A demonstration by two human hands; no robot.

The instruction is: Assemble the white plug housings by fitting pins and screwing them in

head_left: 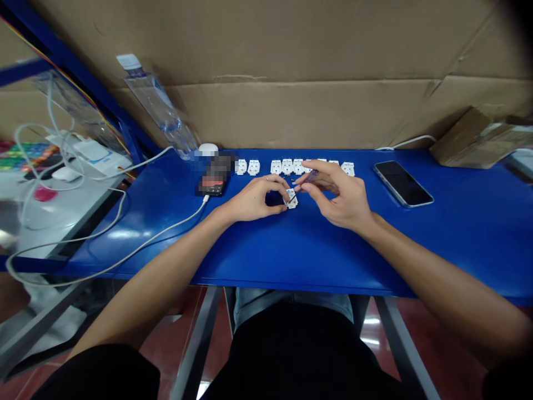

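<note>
Blue surface [333,261], cardboard sheeting [291,111] behind it; left hand [254,200] half-curled on a white keystone jack [291,199], right hand [339,194] pinching a little purple tool [310,176].

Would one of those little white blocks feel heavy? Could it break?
Probably light: the white block looks like small plastic, and the left hand pinches it with just fingertips. It might crack if squeezed hard, and the purple tool in the right hand might scratch it. With flat sides, it probably won't roll, like the row sitting still.
</note>
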